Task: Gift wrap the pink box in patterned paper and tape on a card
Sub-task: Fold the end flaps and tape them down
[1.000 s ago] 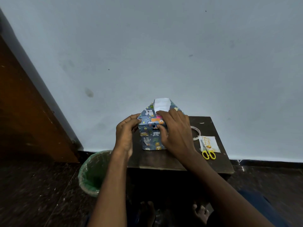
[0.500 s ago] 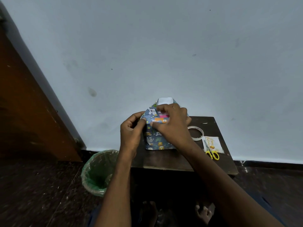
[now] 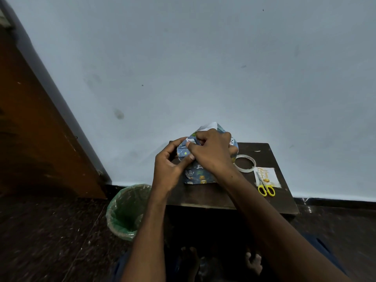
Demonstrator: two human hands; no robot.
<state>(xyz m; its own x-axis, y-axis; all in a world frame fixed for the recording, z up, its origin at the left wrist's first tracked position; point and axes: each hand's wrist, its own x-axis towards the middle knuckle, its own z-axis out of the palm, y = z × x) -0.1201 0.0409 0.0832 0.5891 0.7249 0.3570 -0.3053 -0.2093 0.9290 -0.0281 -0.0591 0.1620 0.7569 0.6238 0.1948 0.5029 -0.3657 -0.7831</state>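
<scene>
Bin: one, green-lined (image 3: 127, 210), lower centre-left, on the floor beside the surface.
Surface: one dark wooden top (image 3: 211, 195), centre-right of frame.
Scissors: one pair, yellow handles (image 3: 266, 189), lying over the card.
Card: one (image 3: 270, 176), flat, right of the box, not yet taped on.
Tape: one roll (image 3: 245, 162), between box and card.
Left hand (image 3: 169, 168): grip curled, thumb pressing the paper at the box's left side.
Right hand (image 3: 213, 151): grip pinching the top fold.
Pink box: one, hidden inside patterned paper (image 3: 198, 176), mid-frame on the surface; white underside of a flap (image 3: 208, 126) shows above.
Step advice: likely end-flap folding; crease tight against the box edge and hold it down before taping.
</scene>
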